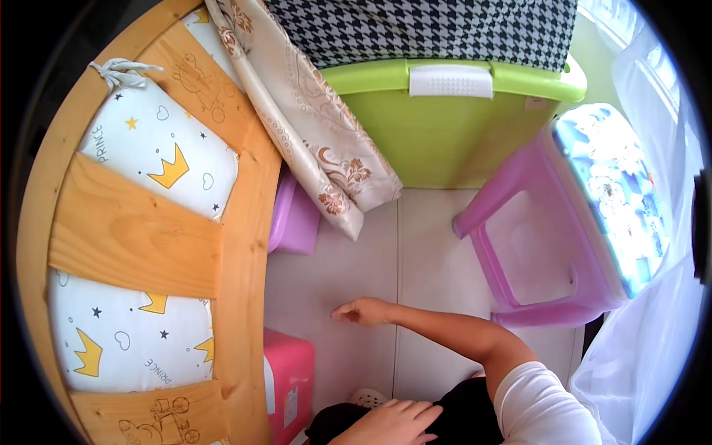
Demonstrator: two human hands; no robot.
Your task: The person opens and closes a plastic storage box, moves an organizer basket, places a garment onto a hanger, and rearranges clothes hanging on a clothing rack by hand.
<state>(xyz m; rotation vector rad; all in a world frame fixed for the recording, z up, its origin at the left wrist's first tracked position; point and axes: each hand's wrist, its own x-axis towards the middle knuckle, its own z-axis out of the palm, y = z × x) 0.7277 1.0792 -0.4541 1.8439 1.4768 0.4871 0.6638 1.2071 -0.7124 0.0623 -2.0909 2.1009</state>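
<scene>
My right hand (365,311) reaches out low over the pale tiled floor (356,278), its fingers loosely bent and pointing left. Nothing shows in its grasp. The nearest objects to it are a pink box (291,374) with a label on its side and a purple bin (297,219), both partly under the wooden bed frame. At the bottom edge, my left hand (391,426) lies with fingers spread over my dark-clothed leg (467,411), holding nothing. A light clog with holes (367,398) peeks out beside that leg.
On the left stands a wooden bed side (133,230) with crown-print padding (156,148). A patterned cloth (334,159) hangs from it. Behind is a green storage box (437,141) under houndstooth fabric (430,30). A purple stool (519,170) and sheer curtain (638,348) are at right.
</scene>
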